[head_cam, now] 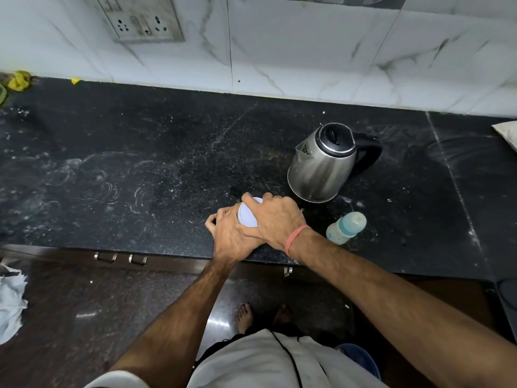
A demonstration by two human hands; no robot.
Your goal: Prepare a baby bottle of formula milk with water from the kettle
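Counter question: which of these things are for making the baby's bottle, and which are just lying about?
For the job:
- kettle
- baby bottle, cap on
- white-lidded container, held by the left hand and right hand

Lying about:
- yellow scraps
- crumpled white cloth
- wall sockets

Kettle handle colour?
Black, on the steel kettle; handle shows in the head view.

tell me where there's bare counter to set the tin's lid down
Widest bare patch: the dark counter left of both hands, back to the tiled wall. Crowded on the right: kettle and baby bottle stand close to the right hand on the white-lidded tin.
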